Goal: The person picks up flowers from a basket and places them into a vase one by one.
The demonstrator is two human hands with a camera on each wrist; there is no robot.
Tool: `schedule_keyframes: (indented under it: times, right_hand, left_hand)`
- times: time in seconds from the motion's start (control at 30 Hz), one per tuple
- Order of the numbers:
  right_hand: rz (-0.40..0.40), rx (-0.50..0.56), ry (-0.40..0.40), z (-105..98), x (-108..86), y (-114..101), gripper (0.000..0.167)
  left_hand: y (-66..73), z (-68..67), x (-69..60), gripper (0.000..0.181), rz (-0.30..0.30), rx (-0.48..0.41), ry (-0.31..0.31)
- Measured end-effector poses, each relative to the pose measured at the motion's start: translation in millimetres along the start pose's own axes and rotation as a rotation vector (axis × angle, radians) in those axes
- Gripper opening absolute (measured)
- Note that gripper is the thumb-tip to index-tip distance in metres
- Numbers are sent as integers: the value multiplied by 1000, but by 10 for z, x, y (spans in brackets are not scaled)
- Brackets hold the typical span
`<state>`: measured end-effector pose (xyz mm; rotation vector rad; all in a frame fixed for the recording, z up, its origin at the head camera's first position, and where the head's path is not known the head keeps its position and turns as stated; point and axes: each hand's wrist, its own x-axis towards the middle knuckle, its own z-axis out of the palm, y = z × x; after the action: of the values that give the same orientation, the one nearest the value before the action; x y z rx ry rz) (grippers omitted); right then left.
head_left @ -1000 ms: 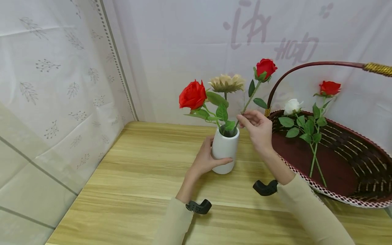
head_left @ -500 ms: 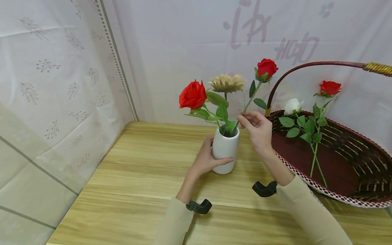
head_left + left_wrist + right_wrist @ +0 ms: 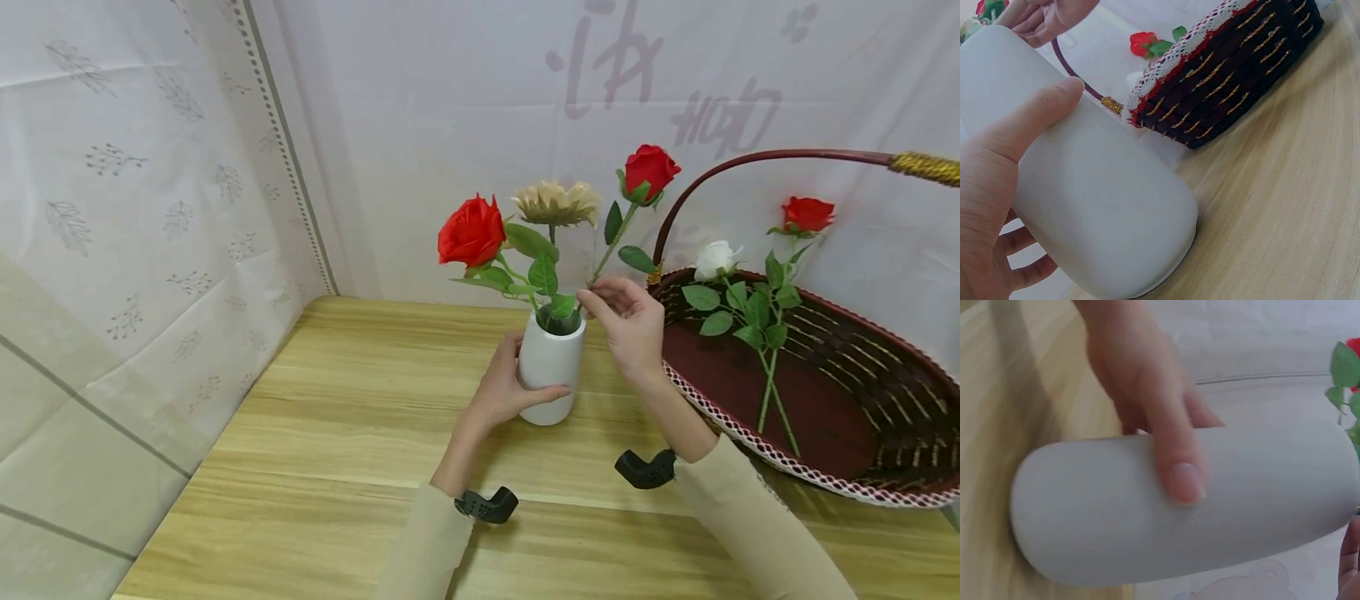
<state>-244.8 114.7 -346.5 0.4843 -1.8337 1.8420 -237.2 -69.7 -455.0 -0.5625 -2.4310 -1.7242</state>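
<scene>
Red rose — position?

Leaning right above the mouth of the white vase; I see the right hand pinching its stem.

Left hand?

Curled around the vase — upright on the table, near 1 basket.

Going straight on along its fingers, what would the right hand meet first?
Past the stem it pinches, the right hand would probably meet the low green leaf above the vase; depth is unclear.
</scene>
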Motion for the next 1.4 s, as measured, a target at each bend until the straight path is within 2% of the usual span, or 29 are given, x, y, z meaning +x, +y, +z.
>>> schedule_keyframes:
  times: [0.2, 0.37, 0.53, 0.77, 1.0, 1.4]
  right_hand:
    - [42, -13, 10, 55, -101, -165, 17]
    - [86, -20, 16, 41, -130, 10, 16]
    - [86, -34, 43, 38, -135, 161, 18]
    - [128, -24, 56, 58, -146, 141, 20]
    - [186, -12, 31, 62, -150, 116, 20]
    - [236, -6, 50, 70, -182, 126, 18]
  left_hand:
    - [18, -10, -8, 91, -3, -3, -6]
    - [16, -12, -11, 90, -1, -10, -4]
    - [11, -12, -10, 89, 2, -9, -3]
    - [3, -5, 3, 90, 2, 4, -1]
    - [9, -8, 2, 90, 6, 3, -3]
    - [2, -8, 3, 91, 11, 1, -7]
